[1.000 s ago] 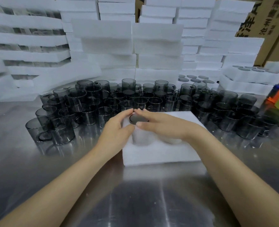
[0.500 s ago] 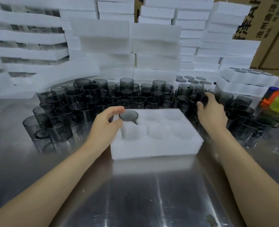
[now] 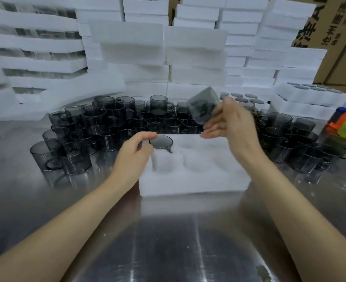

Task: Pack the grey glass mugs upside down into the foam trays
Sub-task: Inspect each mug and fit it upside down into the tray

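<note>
Gripping mug (image 3: 203, 107) just lifted from pile (image 3: 111, 127), right hand (image 3: 235, 127) tilts it above tray (image 3: 198, 180), whose corner left hand (image 3: 133, 153) clasps beside 1 packed mug (image 3: 161, 141), so insertion comes next.

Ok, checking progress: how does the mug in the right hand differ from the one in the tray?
The held mug is in the air, pinched by the right hand; the tray mug sits in a corner pocket of the tray. The held mug is tilted; the tray mug is upside down. Both are grey glass.
</note>
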Demonstrator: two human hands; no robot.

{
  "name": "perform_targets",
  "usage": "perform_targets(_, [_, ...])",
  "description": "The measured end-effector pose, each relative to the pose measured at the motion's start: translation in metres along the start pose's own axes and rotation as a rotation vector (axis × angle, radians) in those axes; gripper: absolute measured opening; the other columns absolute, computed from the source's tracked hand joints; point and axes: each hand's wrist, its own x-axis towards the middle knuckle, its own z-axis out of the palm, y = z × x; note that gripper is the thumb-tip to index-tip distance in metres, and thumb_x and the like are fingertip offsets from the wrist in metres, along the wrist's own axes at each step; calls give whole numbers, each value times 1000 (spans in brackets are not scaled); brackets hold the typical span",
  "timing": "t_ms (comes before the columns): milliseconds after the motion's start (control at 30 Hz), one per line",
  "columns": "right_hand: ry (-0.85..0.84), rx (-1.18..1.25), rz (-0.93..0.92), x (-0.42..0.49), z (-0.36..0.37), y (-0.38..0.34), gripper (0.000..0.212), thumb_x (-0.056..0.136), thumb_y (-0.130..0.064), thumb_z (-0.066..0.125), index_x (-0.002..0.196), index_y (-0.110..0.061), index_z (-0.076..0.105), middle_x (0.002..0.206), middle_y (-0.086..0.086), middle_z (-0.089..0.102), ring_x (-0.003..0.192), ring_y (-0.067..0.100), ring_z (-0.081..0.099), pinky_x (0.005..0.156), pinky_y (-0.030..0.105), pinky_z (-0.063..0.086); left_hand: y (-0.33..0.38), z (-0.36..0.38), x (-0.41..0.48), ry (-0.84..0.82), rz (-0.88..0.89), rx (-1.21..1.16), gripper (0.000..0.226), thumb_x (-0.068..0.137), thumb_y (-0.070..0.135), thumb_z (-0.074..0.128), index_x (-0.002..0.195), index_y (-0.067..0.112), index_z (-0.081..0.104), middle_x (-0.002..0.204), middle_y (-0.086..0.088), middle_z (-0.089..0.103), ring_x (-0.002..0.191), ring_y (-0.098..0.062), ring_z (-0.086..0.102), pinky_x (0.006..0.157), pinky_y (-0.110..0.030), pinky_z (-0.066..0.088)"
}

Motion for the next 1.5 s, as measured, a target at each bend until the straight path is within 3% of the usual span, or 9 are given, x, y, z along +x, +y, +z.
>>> perform_targets(233, [-82, -289, 25, -13, 16, 19, 49, 65, -53, 77, 83, -11, 58, 68, -9, 69, 76, 9, 69, 75, 38, 59, 1, 0, -1, -13, -8, 13, 40, 89, -3, 46, 114, 21, 66, 114, -16, 64, 90, -13, 49, 69, -19, 36])
perform_targets(467, [1, -524, -315, -17, 18, 23, 29, 78, -19, 79, 80, -8, 52, 80, 4, 63, 99, 0, 57, 72, 10, 43, 1, 0, -1, -16, -20, 28, 40, 89, -2, 47, 114, 22, 66, 111, -9, 65, 85, -13, 50, 65, -20, 36])
perform_targets(633, [-49, -523, -363, -16, 16, 23, 36, 75, -12, 80, 89, -16, 48, 105, -7, 61, 120, -1, 48, 93, 33, 48, 2, -1, -1, -16, -19, 49, 40, 88, -2, 47, 114, 22, 66, 109, -2, 65, 79, -9, 50, 59, -10, 36])
perform_targets(767, [-48, -493, -364, -16, 15, 23, 63, 73, -16, 82, 120, -31, 43, 115, -16, 53, 110, 12, 55, 95, 28, 45, 2, -1, -1, -17, -26, 52, 40, 88, -1, 47, 114, 24, 66, 109, -1, 66, 80, -10, 50, 56, -9, 35])
perform_targets(1000, [-43, -425, -389, -17, 17, 22, 63, 75, -16, 80, 126, -24, 44, 122, -10, 56, 114, 9, 55, 96, 31, 47, 2, -1, -1, -24, -31, 55, 40, 88, -1, 48, 114, 24, 66, 104, -7, 66, 78, -14, 48, 62, -22, 34])
perform_targets(1100, [-3, -188, -193, -14, 18, 16, 47, 81, -16, 75, 116, -23, 43, 104, -4, 68, 96, 7, 64, 80, 22, 52, 1, -1, -1, -26, -29, 64, 40, 88, 0, 48, 114, 25, 66, 98, -2, 65, 75, -12, 47, 59, -17, 34])
perform_targets(1200, [-26, 342, 265, -6, 13, 10, 6, 95, -18, 55, 98, -14, 52, 74, 0, 67, 65, 16, 66, 54, 26, 52, 1, -2, 0, -28, -24, 73, 40, 89, 1, 48, 114, 27, 66, 101, 1, 65, 75, -11, 47, 57, -17, 34])
perform_targets(1267, [-57, 579, 501, -2, 6, 10, 19, 97, -25, 49, 87, -9, 55, 77, 10, 68, 68, 23, 68, 47, 22, 50, 1, -2, 0, -27, -20, 71, 40, 89, 1, 48, 114, 27, 66, 101, 2, 65, 72, -10, 46, 54, -13, 33])
perform_targets(1500, [-32, 698, 476, 5, 0, 19, 20, 95, -25, 50, 85, -9, 58, 81, 15, 66, 72, 26, 66, 62, 29, 56, -1, -2, 0, -30, -13, 67, 40, 89, 1, 48, 111, 29, 67, 100, 7, 64, 68, -3, 48, 53, -8, 34])
